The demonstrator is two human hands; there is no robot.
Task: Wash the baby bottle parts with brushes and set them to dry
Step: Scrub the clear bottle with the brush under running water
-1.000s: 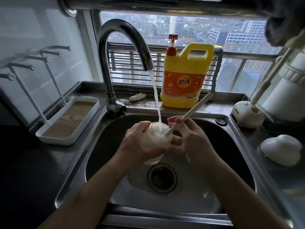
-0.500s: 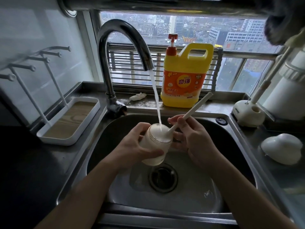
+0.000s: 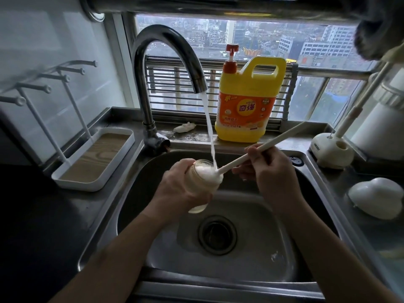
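Over the steel sink (image 3: 140, 193), my left hand (image 3: 177, 189) grips a pale, translucent baby bottle (image 3: 200, 182), tilted with its mouth up and to the right. My right hand (image 3: 269, 171) grips the long cream handle of a bottle brush (image 3: 273, 142). The white brush head sits at the bottle's mouth, partly inside. Water runs from the curved chrome tap (image 3: 166, 40) onto the mouth and brush head. The bottle's lower half is hidden by my fingers.
A white drying rack (image 3: 94, 162) with upright pegs stands left of the sink. A yellow detergent jug (image 3: 249, 101) stands on the back ledge. At the right are a white brush stand (image 3: 332, 152), a white dome-shaped part (image 3: 376, 196) and a large white appliance (image 3: 384, 127). The drain (image 3: 217, 235) lies below my hands.
The brush has been drawn partly out of the bottle, and my right hand has moved up and right. The bottle is tilted more to the right.
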